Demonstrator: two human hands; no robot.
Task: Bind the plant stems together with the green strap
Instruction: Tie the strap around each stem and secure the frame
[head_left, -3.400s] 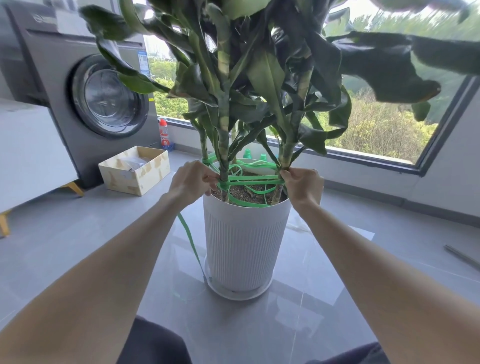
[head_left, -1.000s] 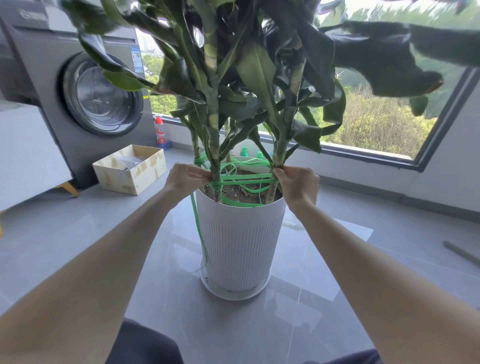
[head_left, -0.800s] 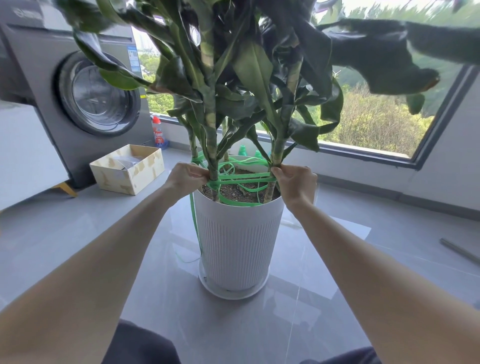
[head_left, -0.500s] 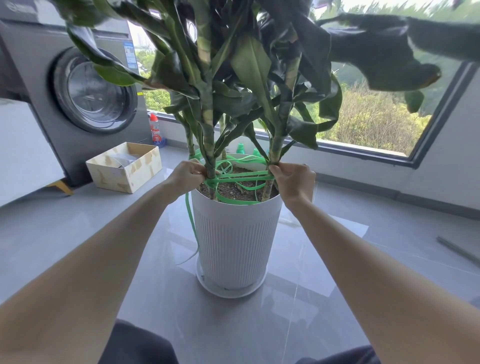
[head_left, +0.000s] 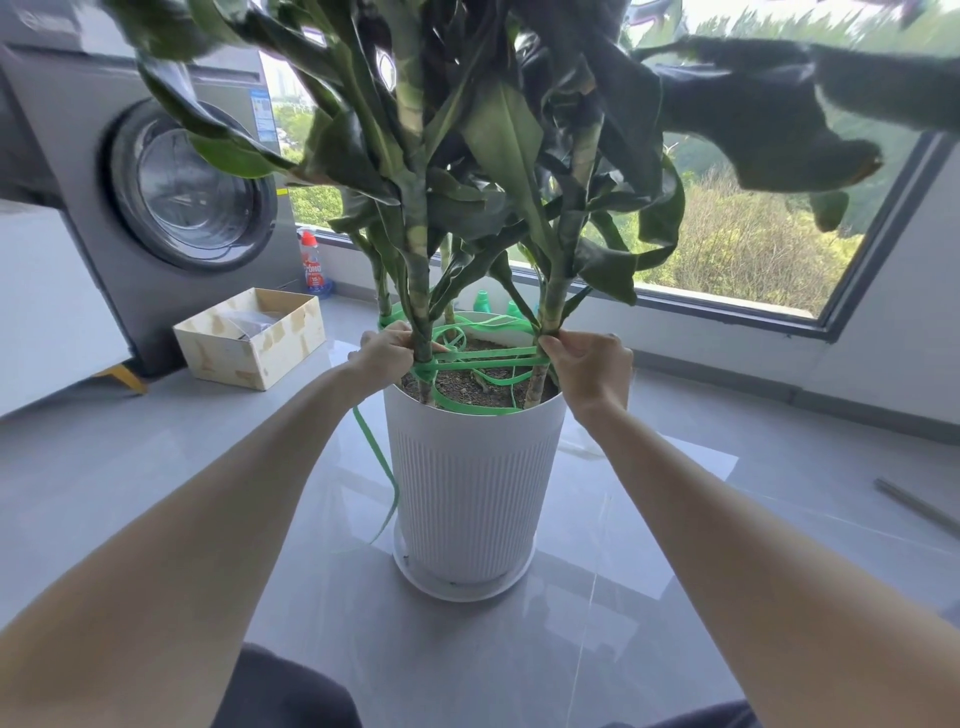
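A tall white ribbed pot (head_left: 467, 483) on the grey floor holds several thick plant stems (head_left: 418, 291) with large dark leaves. A green strap (head_left: 488, 359) loops in several turns around the stems just above the soil. One loose end hangs down the pot's left side to the floor. My left hand (head_left: 387, 353) grips the strap at the left stem. My right hand (head_left: 589, 364) pinches the strap against the right stem (head_left: 553, 296). Both hands are at rim height, on opposite sides of the pot.
A grey washing machine (head_left: 171, 187) stands at the back left, with an open cardboard box (head_left: 249, 338) in front of it. A red-capped bottle (head_left: 311, 265) stands by the window. Small green bottles (head_left: 483, 300) sit behind the pot. A rod (head_left: 914, 506) lies on the floor at right.
Both hands have stayed on the strap at the two stems. The view has drifted slightly, and the strap's loose end has swung a little beside the pot.
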